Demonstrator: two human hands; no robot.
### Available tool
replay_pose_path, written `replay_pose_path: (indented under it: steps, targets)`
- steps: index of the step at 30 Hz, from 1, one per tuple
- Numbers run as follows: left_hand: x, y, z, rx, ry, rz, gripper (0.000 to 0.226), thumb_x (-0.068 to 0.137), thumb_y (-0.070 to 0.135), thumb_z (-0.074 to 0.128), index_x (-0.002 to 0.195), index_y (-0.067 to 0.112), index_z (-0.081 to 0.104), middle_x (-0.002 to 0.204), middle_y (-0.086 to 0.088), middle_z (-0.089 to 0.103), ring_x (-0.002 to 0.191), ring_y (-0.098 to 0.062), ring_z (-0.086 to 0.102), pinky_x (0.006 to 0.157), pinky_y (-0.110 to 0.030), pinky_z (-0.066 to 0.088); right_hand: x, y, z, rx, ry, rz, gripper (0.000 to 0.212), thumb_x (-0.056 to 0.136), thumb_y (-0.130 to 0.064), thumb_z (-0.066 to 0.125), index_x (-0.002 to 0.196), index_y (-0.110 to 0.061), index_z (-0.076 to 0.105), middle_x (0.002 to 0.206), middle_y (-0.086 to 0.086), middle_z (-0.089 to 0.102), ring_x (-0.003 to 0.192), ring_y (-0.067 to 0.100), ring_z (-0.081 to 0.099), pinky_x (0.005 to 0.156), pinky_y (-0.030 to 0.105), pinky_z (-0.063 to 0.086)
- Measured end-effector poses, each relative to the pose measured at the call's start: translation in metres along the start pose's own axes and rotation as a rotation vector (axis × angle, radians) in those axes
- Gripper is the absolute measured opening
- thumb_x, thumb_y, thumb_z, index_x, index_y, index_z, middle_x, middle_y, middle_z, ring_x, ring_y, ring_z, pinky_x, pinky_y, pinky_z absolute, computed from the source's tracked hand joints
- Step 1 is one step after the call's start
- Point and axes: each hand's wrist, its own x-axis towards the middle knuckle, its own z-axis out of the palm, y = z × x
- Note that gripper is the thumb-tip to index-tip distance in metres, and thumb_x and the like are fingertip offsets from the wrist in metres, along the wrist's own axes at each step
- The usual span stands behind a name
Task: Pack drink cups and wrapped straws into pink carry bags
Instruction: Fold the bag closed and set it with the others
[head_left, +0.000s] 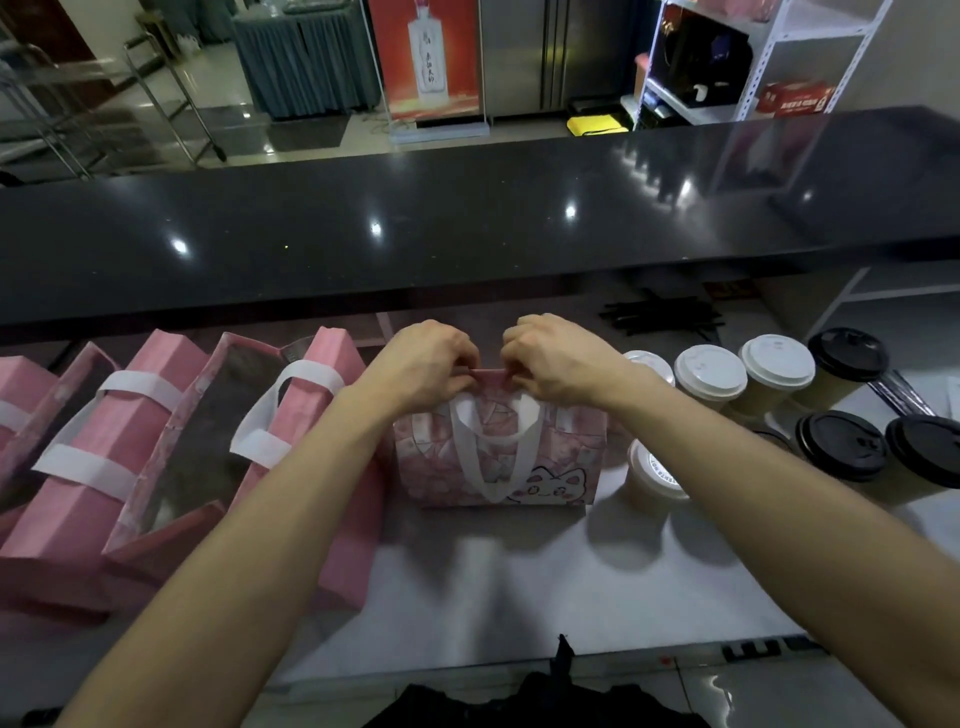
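Left hand and right hand, fingers pinched on the top edge of the pink bag, mid-worktop. Risk: uneven pull tips the bag onto nearby cups. Bag upright, mouth up, long axis left-right, cat print toward camera.

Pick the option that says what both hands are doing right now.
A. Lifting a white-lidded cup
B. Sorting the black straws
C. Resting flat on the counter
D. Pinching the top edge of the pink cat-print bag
D: the left hand and right hand both pinch the top edge of the upright pink cat-print bag, while the white-lidded cups stand untouched beside it.
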Motion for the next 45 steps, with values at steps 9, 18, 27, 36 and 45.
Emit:
replay_pose_path:
  steps: [9,18,27,36,45]
  targets:
    - [-0.018,-0.041,-0.015,-0.212,-0.130,-0.068,0.032,0.090,0.039,0.088,0.120,0.030,0.081,0.110,0.012,0.066,0.103,-0.008,0.065,0.091,-0.027,0.053,-0.023,0.014,0.009,0.137,0.073,0.029,0.031,0.103,-0.048,0.064,0.113,-0.022,0.079,0.113,-0.007,0.068,0.112,0.018,0.060,0.096,0.037,0.046]
    - [-0.022,-0.044,-0.014,0.029,0.011,-0.139,0.018,0.092,0.021,0.082,0.106,0.031,0.085,0.105,0.012,0.078,0.105,-0.016,0.069,0.087,-0.031,0.048,-0.070,0.047,0.014,0.310,0.055,0.368,0.026,0.088,-0.046,0.087,0.083,-0.026,0.071,0.083,-0.013,0.063,0.087,0.021,0.064,0.072,0.034,0.045]
    - [-0.029,-0.006,-0.001,-0.114,0.369,-0.385,0.025,0.090,-0.004,0.058,0.111,0.012,0.057,0.107,-0.009,0.061,0.087,-0.039,0.064,0.073,-0.048,0.048,-0.076,-0.019,0.021,0.323,0.162,0.465,0.050,0.085,-0.070,0.077,0.073,-0.022,0.074,0.065,-0.007,0.067,0.068,0.017,0.063,0.061,0.034,0.047]
    - [-0.125,0.036,0.028,-0.387,0.424,-0.338,0.022,0.089,0.019,0.069,0.107,0.018,0.056,0.110,-0.001,0.059,0.091,-0.023,0.061,0.082,-0.045,0.057,-0.133,-0.046,0.047,0.559,0.151,0.403,0.019,0.094,-0.022,0.068,0.109,-0.019,0.080,0.100,-0.009,0.077,0.092,0.008,0.071,0.085,0.035,0.060]
    - [-0.164,0.070,0.074,-0.283,0.192,-0.357,0.029,0.090,0.035,0.082,0.092,0.017,0.059,0.090,0.001,0.067,0.087,-0.029,0.067,0.078,-0.049,0.057,-0.132,-0.054,0.063,0.364,0.038,0.391,0.020,0.101,-0.035,0.064,0.099,-0.018,0.074,0.091,0.000,0.073,0.089,0.024,0.067,0.082,0.044,0.058]
